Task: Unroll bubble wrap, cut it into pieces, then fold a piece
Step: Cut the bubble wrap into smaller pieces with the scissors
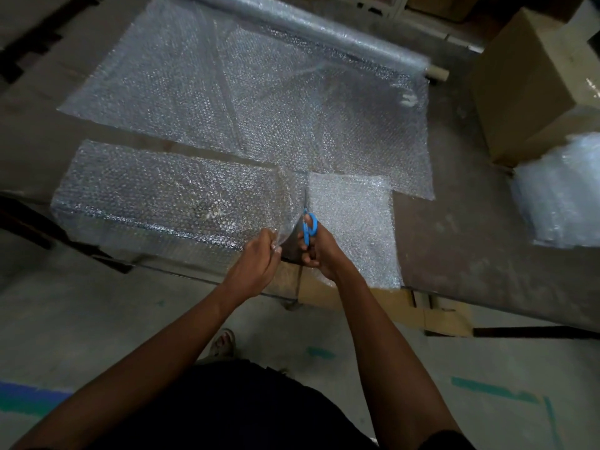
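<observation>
A wide sheet of clear bubble wrap [246,102] lies unrolled across the dull grey-brown bench [470,228], its far edge running onto a long roll of the same wrap on a cardboard core [324,30] at the back of the bench. The near portion of the sheet is partly cut through: a long strip of bubble wrap [168,203] lies to the left of the cut line and hangs over the front bench edge, and a smaller rectangular piece of bubble wrap [354,222] lies flat to the right of it.

The left hand [259,258] is closed, its fingers pinching the near right corner of the strip and lifting it clear of the bench. The right hand [319,248] is gripped through the loops of a pair of blue-handled scissors [308,225]; the blades point away from the person along the cut line between the strip and the smaller piece. Whether the blades are parted cannot be told.

A brown cardboard box [532,82] stands at the right end of the bench, with a heap of clear plastic sheeting [565,193] just in front of it. Flattened cardboard [389,306] shows under the front edge of the bench. Green tape marks [493,389] are on the concrete floor [97,313].
</observation>
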